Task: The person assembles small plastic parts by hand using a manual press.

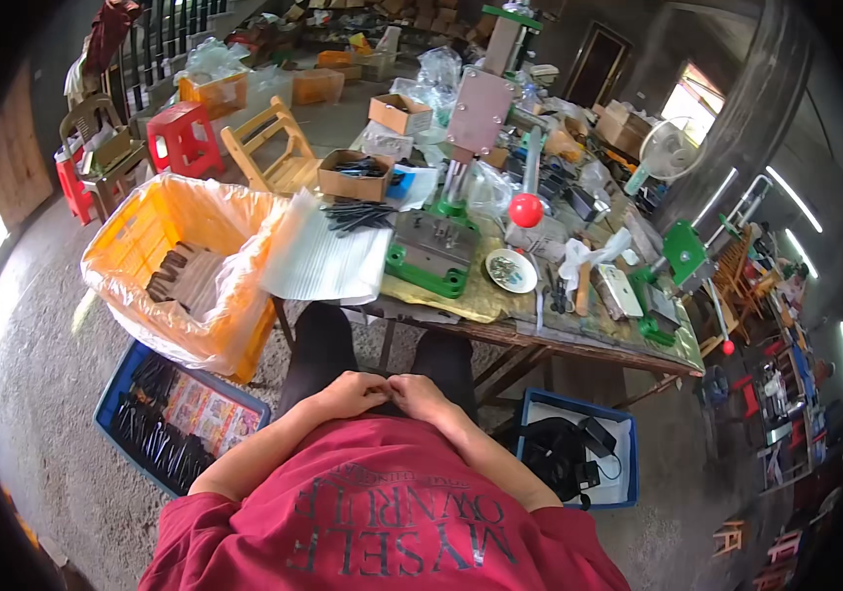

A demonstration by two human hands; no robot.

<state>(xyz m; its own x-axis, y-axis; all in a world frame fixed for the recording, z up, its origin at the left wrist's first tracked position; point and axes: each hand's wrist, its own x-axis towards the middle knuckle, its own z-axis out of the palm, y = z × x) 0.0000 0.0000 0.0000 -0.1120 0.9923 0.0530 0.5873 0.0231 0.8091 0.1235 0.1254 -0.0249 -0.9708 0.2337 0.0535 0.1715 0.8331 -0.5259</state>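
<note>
Hands in the lap, press beyond the desk's edge

The left hand [351,394] and right hand [421,396] meet above the lap, fingers [408,387] curled inward; I can't tell whether they pinch anything. Ahead, well apart from them, the green-based press [429,251] stands on the desk [571,332], whose front edge lies between. Left of the press, black strips [357,216] are heaped by a white foam sheet [328,261]; a dish [511,288] of small pieces sits to its right. A plastic-lined orange crate [255,352] crowds the desk's left end.
</note>
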